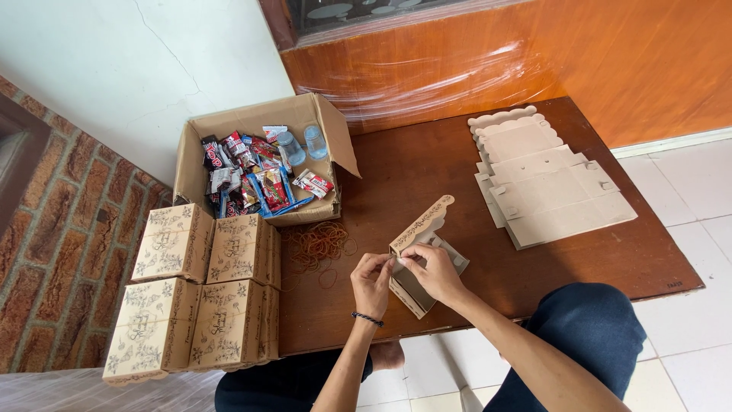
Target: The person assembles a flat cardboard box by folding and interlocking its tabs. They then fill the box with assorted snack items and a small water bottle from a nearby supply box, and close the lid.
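- A small, half-folded cardboard box (422, 259) with a scalloped, patterned lid flap is held at the near edge of a low brown wooden table (534, 259).
- The left hand (372, 281), a dark band at its wrist, is pinched on the box's near rim.
- The right hand (433, 271) is closed on the same rim, fingertips meeting those of the left.
- A loose heap of rubber bands (320, 246) is seen just left of the box.
- Four finished, pattern-printed boxes (198, 294) are stacked two by two at the left.
- Behind them, an open carton (263, 156) is filled with red, blue and white snack packets and two water cups.
- Flat, unfolded box blanks (545, 179) are piled at the far right, well apart.
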